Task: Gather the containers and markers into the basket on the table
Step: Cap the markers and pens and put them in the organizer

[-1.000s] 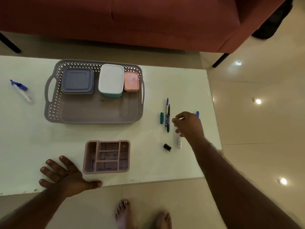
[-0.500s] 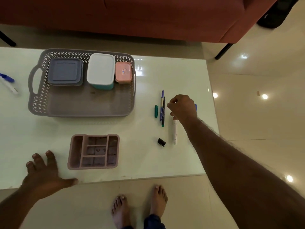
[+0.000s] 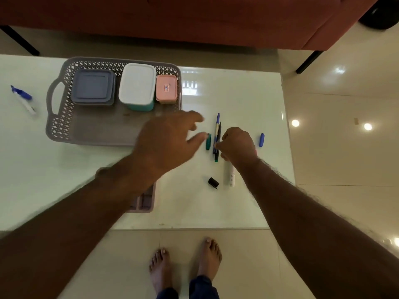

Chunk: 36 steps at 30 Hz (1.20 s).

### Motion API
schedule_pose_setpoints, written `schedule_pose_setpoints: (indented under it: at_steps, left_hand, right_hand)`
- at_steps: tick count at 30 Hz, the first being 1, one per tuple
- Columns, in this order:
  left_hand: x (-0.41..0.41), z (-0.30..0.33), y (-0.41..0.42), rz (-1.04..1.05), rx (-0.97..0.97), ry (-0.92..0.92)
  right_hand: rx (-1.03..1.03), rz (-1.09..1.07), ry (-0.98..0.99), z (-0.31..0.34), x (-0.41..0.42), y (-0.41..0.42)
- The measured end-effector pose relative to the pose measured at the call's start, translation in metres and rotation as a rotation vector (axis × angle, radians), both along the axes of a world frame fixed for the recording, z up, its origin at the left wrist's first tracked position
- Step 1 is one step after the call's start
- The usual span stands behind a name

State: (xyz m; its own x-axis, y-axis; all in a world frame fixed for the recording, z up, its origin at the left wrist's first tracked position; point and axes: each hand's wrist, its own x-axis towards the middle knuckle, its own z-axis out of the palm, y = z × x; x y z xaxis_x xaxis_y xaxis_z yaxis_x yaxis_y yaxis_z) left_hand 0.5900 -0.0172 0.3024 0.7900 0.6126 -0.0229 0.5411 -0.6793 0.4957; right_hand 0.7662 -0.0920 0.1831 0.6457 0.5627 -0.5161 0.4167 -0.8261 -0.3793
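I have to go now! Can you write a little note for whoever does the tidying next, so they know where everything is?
Left hand: open, blurred, reaching toward the green marker cap.
Right hand: fingers curled at the blue and black pens on the white table; grip unclear.
Done: grey lidded box, white-lidded teal box and small pink box sit in the grey lattice basket.
Left: pens, green cap, blue cap, black cap, white marker, blue-capped marker far left, pink divided organiser.

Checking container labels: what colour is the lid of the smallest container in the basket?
Pink, seen in the head view: the smallest container sits at the basket's right end.
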Motion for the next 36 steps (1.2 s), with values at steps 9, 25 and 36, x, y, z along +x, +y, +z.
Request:
schedule_pose_setpoints:
  at_steps: [9,25,36]
  left_hand:
    - [0.082,-0.069,0.005,-0.216,0.119,0.553]
    - [0.092,-0.123,-0.005,-0.014,-0.063,0.461]
    - [0.099,-0.128,-0.003,0.243,-0.139,0.31]
  right_hand:
    - [-0.028,0.053,-0.05,-0.002,-0.011,-0.009]
    - [0.127,-0.037,-0.137,0.0,0.034,0.007]
    - [0.211,-0.195,-0.062,0.008,0.08,0.025]
